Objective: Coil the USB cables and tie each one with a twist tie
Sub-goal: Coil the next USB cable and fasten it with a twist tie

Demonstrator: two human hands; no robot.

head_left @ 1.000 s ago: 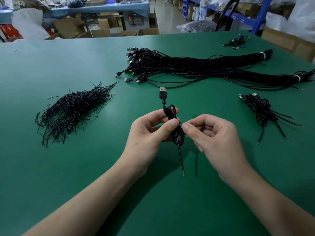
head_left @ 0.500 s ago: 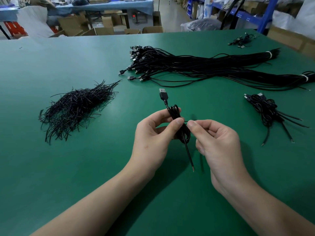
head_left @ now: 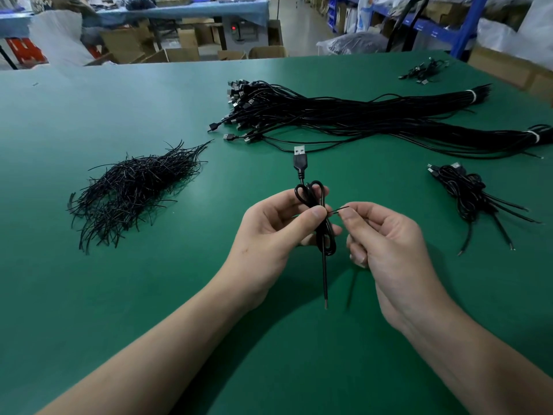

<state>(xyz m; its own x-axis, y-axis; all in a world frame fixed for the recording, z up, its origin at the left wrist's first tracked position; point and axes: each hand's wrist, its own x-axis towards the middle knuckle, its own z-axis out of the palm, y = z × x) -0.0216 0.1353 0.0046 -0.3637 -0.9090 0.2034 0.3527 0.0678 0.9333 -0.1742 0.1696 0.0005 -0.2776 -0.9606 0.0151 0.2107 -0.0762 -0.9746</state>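
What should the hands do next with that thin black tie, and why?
Probably the right hand should twist the thin black twist tie round the coiled black USB cable. The left hand pinches the coil's middle, and the tie's end sticks out sideways.

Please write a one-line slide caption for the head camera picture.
Left hand holds a coiled USB cable while right hand pinches a twist tie.

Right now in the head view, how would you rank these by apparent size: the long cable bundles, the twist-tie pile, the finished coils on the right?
1. long cable bundles, farthest yet widest.
2. twist-tie pile.
3. finished coils, roughly as near as the pile, so clearly smaller.
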